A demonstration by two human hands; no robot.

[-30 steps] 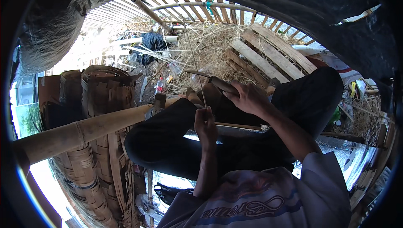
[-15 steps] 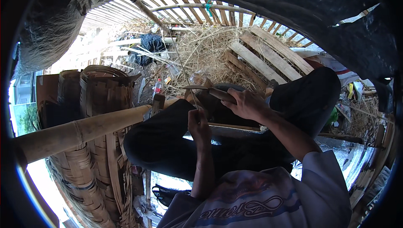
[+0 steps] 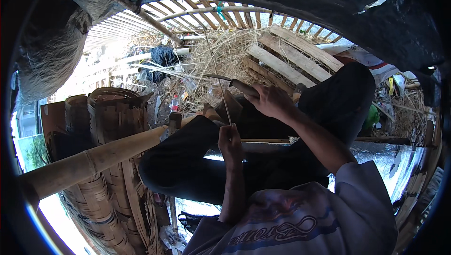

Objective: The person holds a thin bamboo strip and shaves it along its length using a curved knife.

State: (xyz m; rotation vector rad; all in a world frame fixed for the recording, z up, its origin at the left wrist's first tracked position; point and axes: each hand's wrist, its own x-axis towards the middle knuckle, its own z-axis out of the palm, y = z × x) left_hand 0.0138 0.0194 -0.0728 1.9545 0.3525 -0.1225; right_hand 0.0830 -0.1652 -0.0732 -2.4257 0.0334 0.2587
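Bamboo strip [image 3: 217, 67] upright, pinched low by left hand [image 3: 230, 141]; right hand [image 3: 268, 101] grips knife [image 3: 230, 82], blade pointing left.

The person wears a light grey short-sleeved shirt [image 3: 329, 217] that fills the picture from five to six o'clock. Across its chest runs curling dark blue script over a broad blue band; the lettering is left unread. The wide sleeve at four o'clock ends above the elbow, and both forearms are bare. Dark, plain trousers [image 3: 197, 165] cover the legs, one knee at eight o'clock and the other at two o'clock. No watch, ring or glove shows on the left hand [image 3: 230, 143] or the right hand [image 3: 270, 101].
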